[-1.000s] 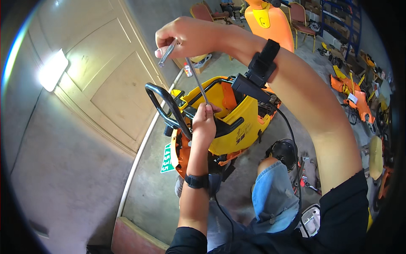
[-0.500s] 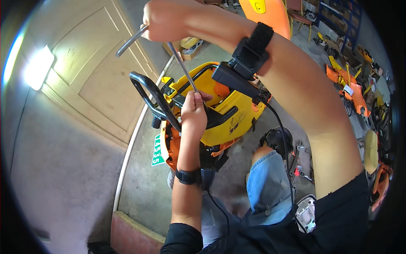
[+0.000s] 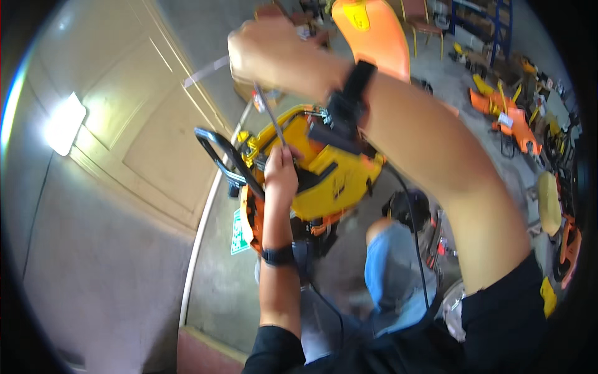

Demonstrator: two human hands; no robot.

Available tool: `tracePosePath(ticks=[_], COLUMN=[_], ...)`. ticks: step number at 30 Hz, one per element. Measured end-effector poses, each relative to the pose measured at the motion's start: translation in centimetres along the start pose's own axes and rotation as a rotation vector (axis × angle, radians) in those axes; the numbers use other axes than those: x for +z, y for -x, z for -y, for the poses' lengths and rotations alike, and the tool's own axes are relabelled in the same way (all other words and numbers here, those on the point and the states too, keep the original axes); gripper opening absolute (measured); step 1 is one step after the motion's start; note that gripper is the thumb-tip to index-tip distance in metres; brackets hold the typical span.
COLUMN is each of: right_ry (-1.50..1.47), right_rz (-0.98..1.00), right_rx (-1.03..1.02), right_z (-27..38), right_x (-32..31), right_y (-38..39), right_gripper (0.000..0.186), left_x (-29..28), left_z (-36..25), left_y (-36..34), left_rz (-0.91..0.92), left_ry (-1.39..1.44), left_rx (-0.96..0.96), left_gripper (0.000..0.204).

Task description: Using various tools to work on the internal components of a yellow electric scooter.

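Observation:
A long T-handle wrench (image 3: 270, 116) slants down from my right hand (image 3: 256, 53) to my left. My right fist is closed around its crossbar, and one bar end sticks out to the left, blurred by motion. My left hand (image 3: 280, 176) is pinched around the lower shaft, thumb along it. The wrench's tip is hidden by the left hand and the machine. Beneath them stands a yellow vehicle body (image 3: 333, 190), like part of a scooter, with black rails. A bent black tube handle (image 3: 218, 140) rises just left of my left hand.
A beige door (image 3: 156, 137) and wall lie to the left, with a white pipe (image 3: 198, 246) along the floor. Orange panels (image 3: 520, 128) and other parts litter the right side. An orange seat-like shell (image 3: 374, 40) stands behind. Tools (image 3: 436, 243) lie by my knee.
The view has shifted a little. My right hand has moved right and slightly down with the wrench's crossbar, which has turned and blurred. My left hand still holds the shaft.

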State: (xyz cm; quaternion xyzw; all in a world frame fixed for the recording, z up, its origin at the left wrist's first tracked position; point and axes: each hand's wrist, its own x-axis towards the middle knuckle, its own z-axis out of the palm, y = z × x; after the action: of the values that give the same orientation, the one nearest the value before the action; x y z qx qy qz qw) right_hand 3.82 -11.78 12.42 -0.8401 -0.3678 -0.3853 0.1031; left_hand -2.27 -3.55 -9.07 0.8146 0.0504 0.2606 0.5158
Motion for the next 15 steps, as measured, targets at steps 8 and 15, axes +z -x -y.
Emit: tracePosePath(ticks=[8,15], right_ry=[0.065,0.014], right_rz=[0.127,0.18], right_rx=[-0.115,-0.15], right_z=[2.0,2.0], right_x=[-0.3,0.2], right_y=[-0.6,-0.8], right_gripper=[0.059,0.063], left_x=[-0.3,-0.2], left_z=[1.0,1.3], left_y=[0.7,0.4], left_rz=[-0.035,-0.033], left_ry=[0.104,0.118], left_rx=[0.023,0.051], left_gripper=[0.027,0.029])
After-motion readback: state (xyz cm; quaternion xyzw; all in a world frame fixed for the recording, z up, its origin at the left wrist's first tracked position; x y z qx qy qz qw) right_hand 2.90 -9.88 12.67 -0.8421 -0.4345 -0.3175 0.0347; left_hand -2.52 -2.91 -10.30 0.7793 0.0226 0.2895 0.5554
